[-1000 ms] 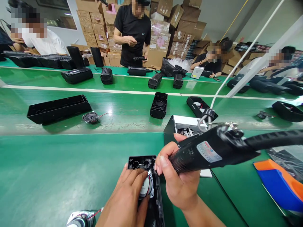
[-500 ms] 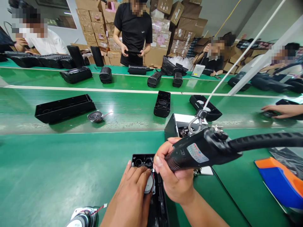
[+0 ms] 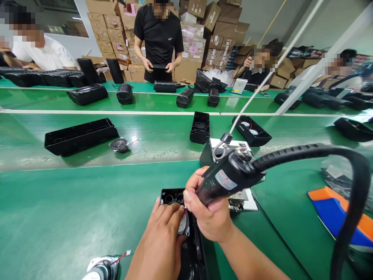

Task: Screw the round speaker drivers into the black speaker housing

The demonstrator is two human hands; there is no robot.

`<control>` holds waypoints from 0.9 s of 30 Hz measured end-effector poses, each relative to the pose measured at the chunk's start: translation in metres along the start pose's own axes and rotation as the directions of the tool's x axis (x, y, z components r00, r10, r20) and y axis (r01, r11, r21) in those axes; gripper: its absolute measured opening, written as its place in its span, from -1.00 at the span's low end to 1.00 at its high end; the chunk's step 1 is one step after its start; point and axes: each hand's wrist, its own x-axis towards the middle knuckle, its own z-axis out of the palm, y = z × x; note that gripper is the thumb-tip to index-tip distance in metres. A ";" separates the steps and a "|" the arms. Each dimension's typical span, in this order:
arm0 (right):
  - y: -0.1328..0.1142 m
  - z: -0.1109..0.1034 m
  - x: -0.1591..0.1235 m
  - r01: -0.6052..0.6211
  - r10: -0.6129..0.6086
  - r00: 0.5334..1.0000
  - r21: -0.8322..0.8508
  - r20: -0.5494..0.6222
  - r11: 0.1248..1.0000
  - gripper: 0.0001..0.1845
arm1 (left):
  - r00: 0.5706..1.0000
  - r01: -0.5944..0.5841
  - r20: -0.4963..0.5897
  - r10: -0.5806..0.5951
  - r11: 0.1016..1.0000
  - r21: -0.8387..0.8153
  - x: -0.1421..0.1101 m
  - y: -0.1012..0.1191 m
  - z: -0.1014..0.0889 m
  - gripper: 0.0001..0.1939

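The open black case (image 3: pixel 190 252) lies lengthwise on the green table (image 3: pixel 58 221), under the person's two hands. A silver speaker (image 3: pixel 183 225) sits inside the case toward its far end, partly covered by fingers. The left hand (image 3: pixel 163 237) lies palm down over the case's left side, half open, its fingers bent over the silver speaker and its thumb at the near edge. Whether it grips the silver speaker or merely rests on it, I cannot tell.

The right hand (image 3: pixel 211 217) is closed around the lower end of a black power tool (image 3: pixel 224 181), above the case's right side. The tip is hidden, so I cannot tell whether it touches anything. The power tool slants up and rightward from the case, with a thick cable (image 3: pixel 358 175) running off its upper end and a pale cord (image 3: pixel 256 89) attached above.

Left of the case, near its close end, lies a second speaker (image 3: pixel 100 268) with a red wire. Just beyond the case, slightly right, stands a metal box (image 3: pixel 205 153). Well right of the case lies an orange and blue object (image 3: pixel 335 217).
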 end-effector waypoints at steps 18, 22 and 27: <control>-0.084 -0.055 -0.005 0.385 -0.448 0.853 -0.256 -0.270 0.887 -0.45 | 0.991 -0.044 -0.123 0.047 0.999 0.028 -0.010 -0.026 0.007 -0.55; -0.077 -0.072 -0.007 0.347 -0.427 0.873 -0.312 -0.238 0.884 -0.45 | 0.991 -0.074 -0.108 0.077 0.997 0.034 -0.011 -0.025 0.000 -0.55; -0.073 -0.069 -0.010 0.236 -0.330 0.908 -0.339 -0.256 0.911 -0.50 | 0.997 -0.047 -0.069 0.045 0.999 -0.022 -0.013 -0.022 -0.009 -0.52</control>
